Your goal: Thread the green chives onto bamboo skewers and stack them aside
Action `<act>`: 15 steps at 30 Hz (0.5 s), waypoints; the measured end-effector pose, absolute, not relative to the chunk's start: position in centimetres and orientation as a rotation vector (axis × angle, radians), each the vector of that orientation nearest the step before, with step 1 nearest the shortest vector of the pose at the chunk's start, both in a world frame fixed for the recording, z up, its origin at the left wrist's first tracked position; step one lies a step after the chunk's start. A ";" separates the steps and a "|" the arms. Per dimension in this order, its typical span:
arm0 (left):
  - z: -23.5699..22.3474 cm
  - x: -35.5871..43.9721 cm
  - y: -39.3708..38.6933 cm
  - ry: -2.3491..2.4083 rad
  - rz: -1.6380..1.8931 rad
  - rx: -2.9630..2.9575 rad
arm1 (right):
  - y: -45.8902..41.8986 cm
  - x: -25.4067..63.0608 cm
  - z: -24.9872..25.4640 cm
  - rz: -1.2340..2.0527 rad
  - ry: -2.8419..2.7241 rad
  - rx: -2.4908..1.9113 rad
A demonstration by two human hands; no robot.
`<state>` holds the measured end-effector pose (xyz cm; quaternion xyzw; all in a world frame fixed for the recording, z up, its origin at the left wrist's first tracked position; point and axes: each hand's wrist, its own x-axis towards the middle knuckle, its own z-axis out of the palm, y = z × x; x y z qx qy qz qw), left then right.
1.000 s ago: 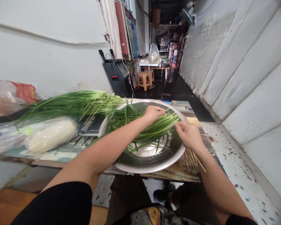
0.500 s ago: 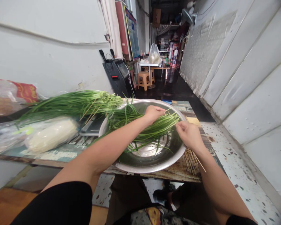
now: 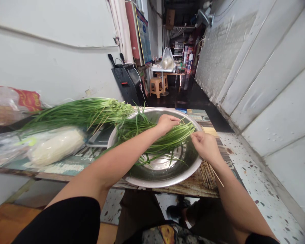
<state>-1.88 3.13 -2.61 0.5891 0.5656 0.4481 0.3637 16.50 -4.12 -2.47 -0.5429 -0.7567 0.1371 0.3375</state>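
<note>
On a table (image 3: 193, 190) stands a wide metal basin (image 3: 165, 184), with a heap of green chives (image 3: 76, 112) to its left and a bagged white packet (image 3: 57, 146) nearer the person on that side. A loose chive bunch (image 3: 165, 144) lies inside the basin, pale stem ends toward its right rim, where the left hand (image 3: 167, 123) pinches stems between thumb and fingertips. The right hand (image 3: 205, 144), at the basin's right rim, has thumb and forefinger drawn together by the stem tips, on what cannot be told, and thin wooden skewers (image 3: 206, 174) lie just right of the basin.
</note>
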 end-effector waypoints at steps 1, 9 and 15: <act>-2.7 -2.0 3.2 1.455 1.149 1.548 | -4.1 16.5 -2.5 0.355 -1.974 -1.415; -2.8 -2.3 3.4 1.436 1.077 1.749 | -4.1 16.5 -2.5 0.349 -1.975 -1.409; -1.5 -2.4 2.8 1.230 0.842 1.932 | -4.0 16.5 -2.7 0.353 -1.941 -1.417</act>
